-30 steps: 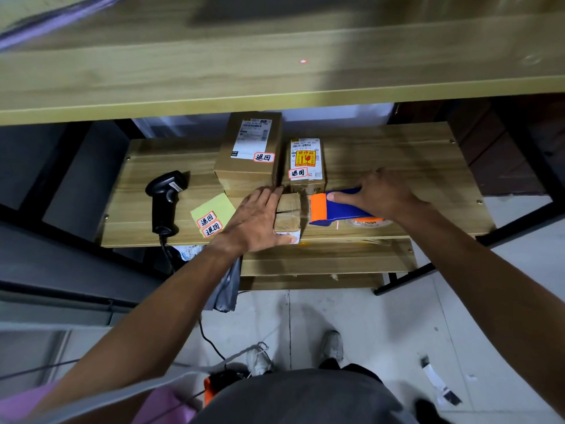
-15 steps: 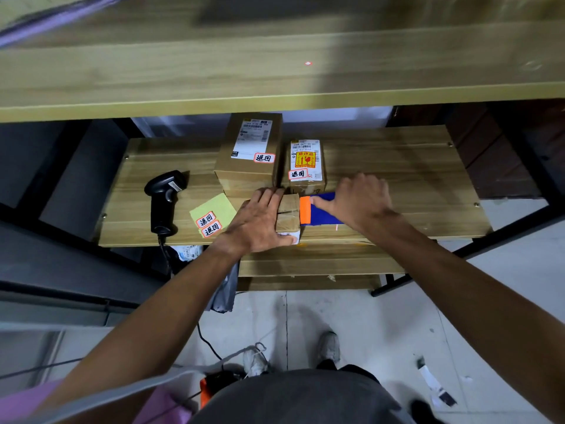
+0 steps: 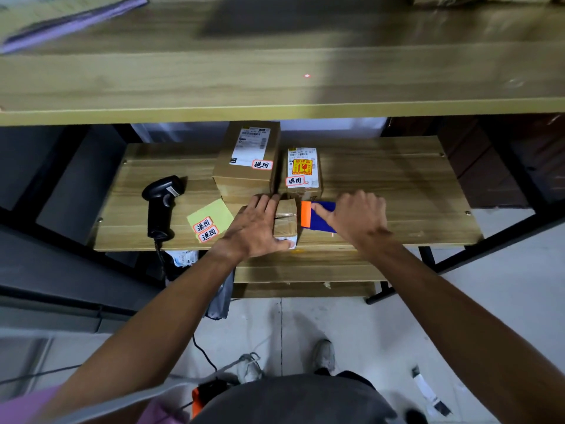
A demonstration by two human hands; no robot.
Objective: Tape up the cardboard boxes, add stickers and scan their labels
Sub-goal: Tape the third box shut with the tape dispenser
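Observation:
A small cardboard box (image 3: 286,220) lies at the front edge of the wooden shelf (image 3: 397,185). My left hand (image 3: 255,226) presses flat on its left side, holding it down. My right hand (image 3: 356,217) grips a blue and orange tape dispenser (image 3: 315,217), whose orange end touches the box's right side. Behind stand two taped boxes: a larger one (image 3: 247,160) and a smaller one (image 3: 302,172), each with a label and a red-rimmed sticker. A yellow sticker sheet (image 3: 209,220) with two stickers lies left of my left hand. A black barcode scanner (image 3: 160,205) lies further left.
An upper wooden shelf (image 3: 275,75) overhangs the work shelf, with a red laser dot on it. Black metal frame legs stand at both sides. The scanner's cable hangs down to the tiled floor. My feet and a paper scrap (image 3: 428,393) are on the floor.
My right hand has slid the tape dispenser left along the shelf until its orange end reached the small box. My left hand has stayed on the box.

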